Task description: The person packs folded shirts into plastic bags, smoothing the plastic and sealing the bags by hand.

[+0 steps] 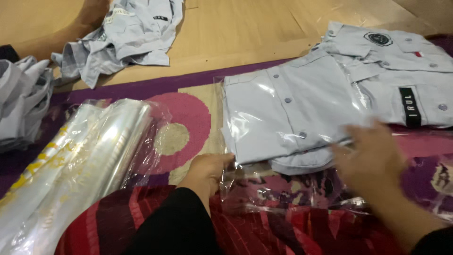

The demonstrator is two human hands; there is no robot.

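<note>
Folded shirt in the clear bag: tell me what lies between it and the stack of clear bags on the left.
Head view: only bare rug, with its pink circle, lies between folded shirt and stack of bags.

Folded shirt (288, 118): pale grey-blue, short-sleeved, buttoned placket, round grey buttons; lies flat, collar end toward 2 o'clock, hem end toward 7 o'clock, partly inside the bag.
Clear plastic bag (245, 123): transparent, glossy, wrinkled; sheathes the shirt's lower part, open mouth toward 1 o'clock, loose empty end trailing to 6 o'clock.
Bag contact: left corner pinched at 7 o'clock of the shirt, right edge touched at 4 o'clock.
Location: flat on a patterned purple-and-pink rug, frame centre, slightly toward 3 o'clock.
</note>
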